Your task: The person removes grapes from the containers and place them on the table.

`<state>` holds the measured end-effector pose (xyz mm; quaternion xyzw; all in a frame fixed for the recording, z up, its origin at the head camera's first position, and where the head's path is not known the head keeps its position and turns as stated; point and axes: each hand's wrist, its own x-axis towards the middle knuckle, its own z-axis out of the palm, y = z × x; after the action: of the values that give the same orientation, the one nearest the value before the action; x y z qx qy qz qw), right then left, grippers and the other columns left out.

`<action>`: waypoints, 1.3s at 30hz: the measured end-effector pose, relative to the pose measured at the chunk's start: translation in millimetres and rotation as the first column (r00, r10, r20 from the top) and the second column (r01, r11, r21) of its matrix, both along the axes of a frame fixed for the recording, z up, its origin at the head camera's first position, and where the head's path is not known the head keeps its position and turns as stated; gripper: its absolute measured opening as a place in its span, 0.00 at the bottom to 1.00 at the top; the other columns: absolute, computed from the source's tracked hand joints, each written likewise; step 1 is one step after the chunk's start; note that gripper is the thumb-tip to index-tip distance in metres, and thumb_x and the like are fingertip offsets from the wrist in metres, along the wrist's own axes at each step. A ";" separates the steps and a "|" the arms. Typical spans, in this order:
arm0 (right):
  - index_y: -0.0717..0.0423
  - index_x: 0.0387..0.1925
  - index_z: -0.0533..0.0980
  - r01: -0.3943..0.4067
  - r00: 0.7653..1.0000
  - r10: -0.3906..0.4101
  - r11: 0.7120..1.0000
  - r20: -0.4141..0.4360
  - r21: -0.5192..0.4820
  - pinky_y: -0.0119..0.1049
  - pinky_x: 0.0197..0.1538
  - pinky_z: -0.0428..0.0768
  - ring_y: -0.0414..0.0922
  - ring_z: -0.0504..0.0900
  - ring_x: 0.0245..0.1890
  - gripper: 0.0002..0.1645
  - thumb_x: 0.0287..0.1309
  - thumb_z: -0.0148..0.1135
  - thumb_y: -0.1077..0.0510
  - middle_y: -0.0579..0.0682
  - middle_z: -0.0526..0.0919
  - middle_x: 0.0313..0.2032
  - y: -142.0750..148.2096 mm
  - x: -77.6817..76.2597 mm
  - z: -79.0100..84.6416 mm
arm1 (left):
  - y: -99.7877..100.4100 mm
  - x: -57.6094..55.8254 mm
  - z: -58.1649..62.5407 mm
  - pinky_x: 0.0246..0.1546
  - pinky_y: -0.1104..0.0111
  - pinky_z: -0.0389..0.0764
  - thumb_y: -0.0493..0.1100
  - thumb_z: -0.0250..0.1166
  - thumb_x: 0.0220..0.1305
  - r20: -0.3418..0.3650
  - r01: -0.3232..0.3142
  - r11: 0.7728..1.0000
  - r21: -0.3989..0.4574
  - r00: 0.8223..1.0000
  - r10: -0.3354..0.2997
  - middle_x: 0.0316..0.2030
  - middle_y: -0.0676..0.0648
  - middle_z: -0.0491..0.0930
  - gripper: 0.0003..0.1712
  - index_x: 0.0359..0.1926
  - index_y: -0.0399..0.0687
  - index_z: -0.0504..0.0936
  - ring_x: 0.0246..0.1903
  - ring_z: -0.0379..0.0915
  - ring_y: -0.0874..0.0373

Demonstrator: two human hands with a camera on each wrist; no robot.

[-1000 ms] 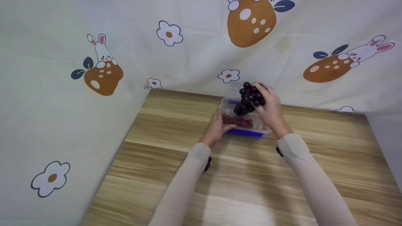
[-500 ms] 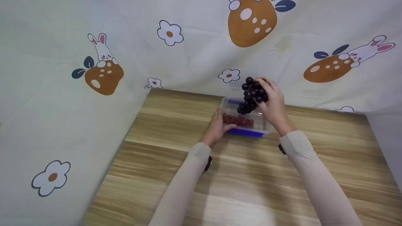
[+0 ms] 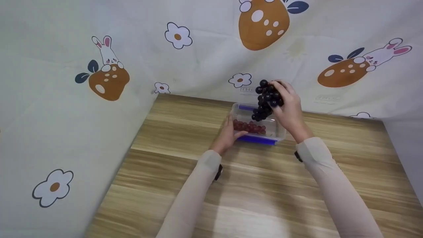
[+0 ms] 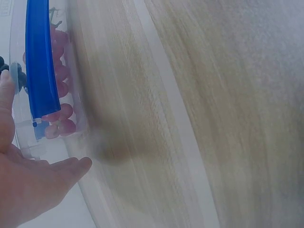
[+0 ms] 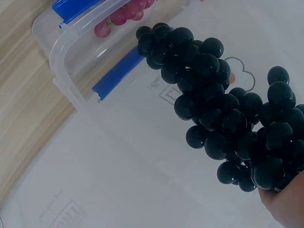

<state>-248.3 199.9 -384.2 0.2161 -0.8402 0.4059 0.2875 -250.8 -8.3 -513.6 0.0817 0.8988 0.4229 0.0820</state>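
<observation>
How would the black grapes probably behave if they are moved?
The black grapes may sway, since their lower end hangs freely below the right hand. Their glossy surfaces suggest some slipperiness. Clustered together, they probably would not roll far.

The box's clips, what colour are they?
Blue, and the left wrist view shows one clip best.

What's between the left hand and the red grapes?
The wall of the clear container: left hand outside, red grapes inside, as the head view shows.
</observation>
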 end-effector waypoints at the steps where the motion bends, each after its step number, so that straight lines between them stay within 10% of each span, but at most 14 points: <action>1: 0.65 0.62 0.80 -0.002 1.000 0.002 1.000 0.002 -0.001 0.60 0.75 0.70 0.66 0.77 0.66 0.28 0.58 0.67 0.75 0.69 0.78 0.63 0.2 0.4 0.7 | -0.1 0.0 0.2 0.84 0.55 0.44 0.57 0.67 0.73 -0.002 0.001 1.000 -0.003 1.000 -0.001 0.84 0.32 0.38 0.60 0.84 0.33 0.39 0.84 0.37 0.40; 39: 0.63 0.62 0.81 0.075 0.995 -0.076 0.997 -0.057 -0.006 0.58 0.72 0.75 0.64 0.79 0.64 0.28 0.59 0.64 0.76 0.67 0.80 0.62 25.1 11.5 23.7 | -1.8 3.0 4.1 0.84 0.55 0.45 0.54 0.67 0.73 0.030 0.000 0.999 0.048 1.000 -0.002 0.84 0.34 0.38 0.59 0.85 0.38 0.37 0.84 0.37 0.41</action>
<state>-236.7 225.0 -360.4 0.1952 -0.8383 0.3900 0.3272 -247.8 -10.2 -509.6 0.0778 0.8870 0.4454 0.0937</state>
